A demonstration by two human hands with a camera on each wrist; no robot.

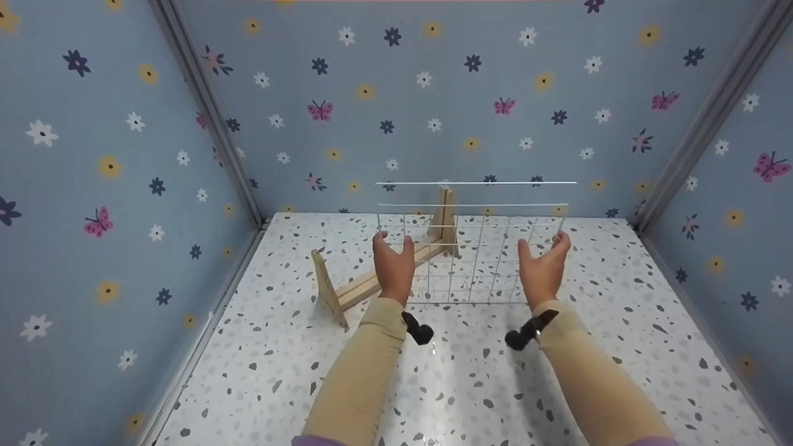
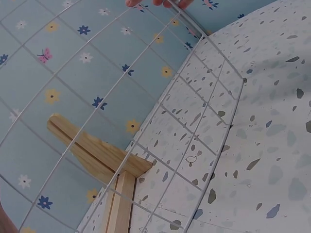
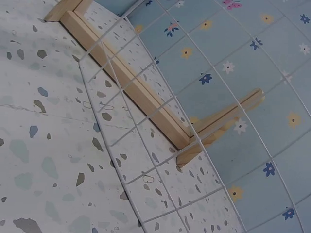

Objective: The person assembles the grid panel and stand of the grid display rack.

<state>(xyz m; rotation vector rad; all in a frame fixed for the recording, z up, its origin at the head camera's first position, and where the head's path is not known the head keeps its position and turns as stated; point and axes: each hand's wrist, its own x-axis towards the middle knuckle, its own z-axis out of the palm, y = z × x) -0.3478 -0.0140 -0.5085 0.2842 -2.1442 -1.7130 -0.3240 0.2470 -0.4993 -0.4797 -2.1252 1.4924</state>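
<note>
Both the left hand (image 1: 394, 267) and right hand (image 1: 543, 272) grip the wire grid (image 1: 479, 244); uneven tilting, I reckon, could knock it against the wooden stand (image 1: 359, 291).

We're inside a booth-like bay here: blue wall panels (image 1: 427, 145) scattered with flowers and butterflies rise left, right and behind, grey metal posts (image 1: 209, 114) run up the corners, and a white, stone-flecked surface (image 1: 477, 378) spreads below.
</note>
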